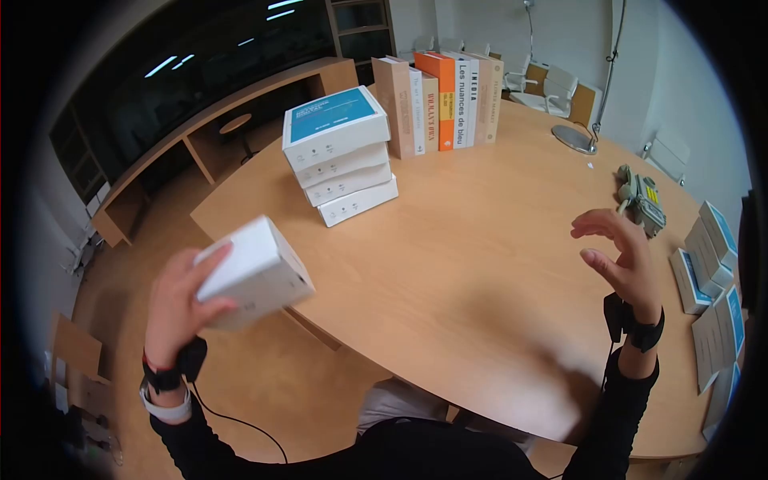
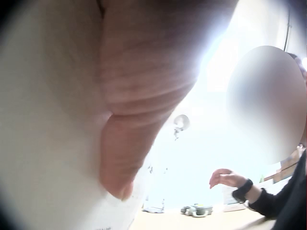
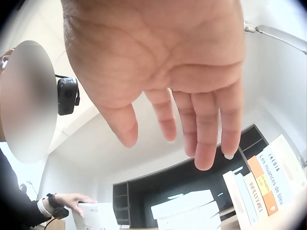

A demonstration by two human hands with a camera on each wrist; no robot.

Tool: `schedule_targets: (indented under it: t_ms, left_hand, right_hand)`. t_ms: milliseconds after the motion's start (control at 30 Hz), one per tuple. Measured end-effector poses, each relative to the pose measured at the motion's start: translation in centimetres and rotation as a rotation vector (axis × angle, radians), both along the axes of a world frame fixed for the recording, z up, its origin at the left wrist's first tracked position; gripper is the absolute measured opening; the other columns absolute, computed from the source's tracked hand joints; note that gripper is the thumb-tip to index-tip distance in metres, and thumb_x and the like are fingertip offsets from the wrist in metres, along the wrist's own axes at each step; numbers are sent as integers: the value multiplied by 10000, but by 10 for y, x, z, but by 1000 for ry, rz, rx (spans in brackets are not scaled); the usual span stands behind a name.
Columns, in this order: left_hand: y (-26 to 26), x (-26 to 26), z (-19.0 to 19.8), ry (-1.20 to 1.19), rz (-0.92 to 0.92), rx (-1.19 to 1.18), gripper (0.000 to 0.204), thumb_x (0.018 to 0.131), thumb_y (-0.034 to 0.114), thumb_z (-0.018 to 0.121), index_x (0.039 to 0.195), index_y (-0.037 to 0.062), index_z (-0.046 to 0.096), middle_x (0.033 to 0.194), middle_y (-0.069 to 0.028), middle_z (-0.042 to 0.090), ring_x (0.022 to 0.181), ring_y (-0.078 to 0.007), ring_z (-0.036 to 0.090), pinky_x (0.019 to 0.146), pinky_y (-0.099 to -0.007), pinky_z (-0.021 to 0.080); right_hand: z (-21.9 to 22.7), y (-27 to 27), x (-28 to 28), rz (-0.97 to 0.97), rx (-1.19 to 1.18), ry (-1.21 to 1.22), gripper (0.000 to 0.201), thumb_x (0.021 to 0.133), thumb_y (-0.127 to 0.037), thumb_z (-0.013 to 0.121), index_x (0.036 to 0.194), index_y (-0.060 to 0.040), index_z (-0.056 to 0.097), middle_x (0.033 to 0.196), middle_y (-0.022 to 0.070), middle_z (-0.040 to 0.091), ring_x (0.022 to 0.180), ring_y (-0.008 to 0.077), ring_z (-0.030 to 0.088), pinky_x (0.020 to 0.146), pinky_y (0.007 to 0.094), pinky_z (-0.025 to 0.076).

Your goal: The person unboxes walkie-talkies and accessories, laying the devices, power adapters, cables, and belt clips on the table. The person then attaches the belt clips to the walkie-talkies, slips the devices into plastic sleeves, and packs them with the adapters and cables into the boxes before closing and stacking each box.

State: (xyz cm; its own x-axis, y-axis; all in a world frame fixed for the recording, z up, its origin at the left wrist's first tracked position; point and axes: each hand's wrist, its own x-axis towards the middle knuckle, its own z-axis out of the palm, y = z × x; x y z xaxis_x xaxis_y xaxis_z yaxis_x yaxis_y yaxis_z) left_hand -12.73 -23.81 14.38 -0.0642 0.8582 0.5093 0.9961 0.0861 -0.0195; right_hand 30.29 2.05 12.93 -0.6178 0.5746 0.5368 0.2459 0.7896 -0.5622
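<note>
My left hand [image 1: 180,300] grips a white box [image 1: 252,276] at the table's left front edge, thumb and fingers spread across its sides. In the left wrist view the thumb [image 2: 127,153] presses against the white box [image 2: 53,124]. My right hand [image 1: 620,248] hovers over the right side of the table, fingers loosely bent and holding nothing. Its palm [image 3: 158,52] shows bare in the right wrist view. Beyond the left hand rises a stack of several white boxes [image 1: 344,172], the top one bearing a blue label [image 1: 332,114].
A row of upright books [image 1: 444,104] stands right of the stack. A green telephone [image 1: 642,200] sits at the right, near a round metal base [image 1: 574,138]. More blue-and-white boxes [image 1: 704,272] lie along the right edge. The table's curved edge [image 1: 376,364] runs before me.
</note>
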Motion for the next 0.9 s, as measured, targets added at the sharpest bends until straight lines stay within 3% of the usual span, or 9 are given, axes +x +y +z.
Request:
schedule_targets:
  t_ms: [133, 300, 433, 700, 900]
  left_hand:
    - [13, -47, -3, 47, 189, 207, 703, 591, 188, 773, 1254, 183, 540, 942, -135, 547, 860, -324, 545, 756, -376, 454]
    - [49, -92, -8, 249, 227, 508, 726, 647, 148, 768, 1312, 185, 479, 981, -107, 549, 893, -297, 535, 787, -366, 446]
    - [79, -99, 3, 248, 192, 669, 661, 697, 162, 746, 1305, 175, 487, 993, -113, 558, 897, -290, 544, 789, -366, 448]
    - [140, -74, 45, 483, 90, 696, 621, 739, 229, 731, 1307, 195, 483, 1033, -115, 554, 928, -288, 551, 807, -367, 458]
    - [164, -62, 35, 479, 33, 634, 655, 717, 209, 749, 1314, 207, 478, 1043, -118, 556, 928, -282, 552, 801, -364, 460]
  right_hand:
    - [-4, 1, -5, -13, 77, -37, 324, 750, -146, 730, 990, 17, 588, 905, 104, 626, 869, 203, 618, 803, 315, 485]
    - [-12, 8, -7, -41, 56, 0, 283, 765, -118, 711, 988, 8, 589, 872, 98, 634, 812, 209, 628, 769, 305, 492]
    - [-19, 16, -11, -59, 103, -20, 278, 772, -109, 701, 1001, -6, 582, 858, 91, 635, 796, 202, 631, 739, 300, 495]
    - [-23, 18, -15, -88, 216, -100, 280, 769, -94, 694, 1017, -41, 575, 850, 78, 634, 787, 202, 631, 717, 310, 497]
    - [-24, 18, -15, -97, 237, -136, 270, 761, -81, 694, 1001, -42, 577, 849, 87, 633, 790, 212, 629, 709, 312, 496]
